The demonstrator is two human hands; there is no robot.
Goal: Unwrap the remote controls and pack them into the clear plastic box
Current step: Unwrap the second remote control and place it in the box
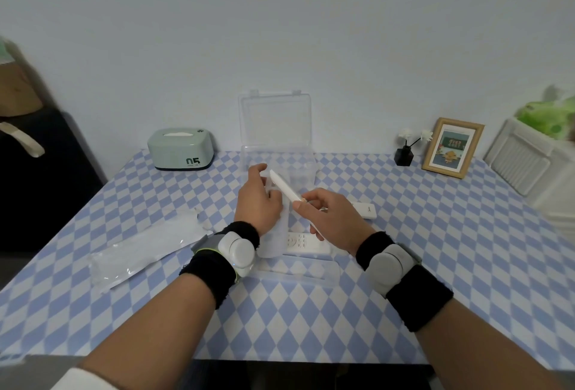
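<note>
Head view. The left hand (258,200) grips a translucent wrapper (273,237), which hangs from the fingers down to the tabletop (311,312). The right hand (329,215) is closed around the near end of a white remote (284,186), held tilted above the tabletop with its far end pointing up and away, toward the left hand's fingertips. The clear plastic box (277,153) stands just behind both hands with its lid upright; its contents cannot be made out. A second remote (306,242) lies buttons-up on the tabletop below the hands, and a third remote (365,210) lies just right of the right hand. An empty wrapper (146,249) lies flat well to the left. Both wrists carry black bands with grey devices.
</note>
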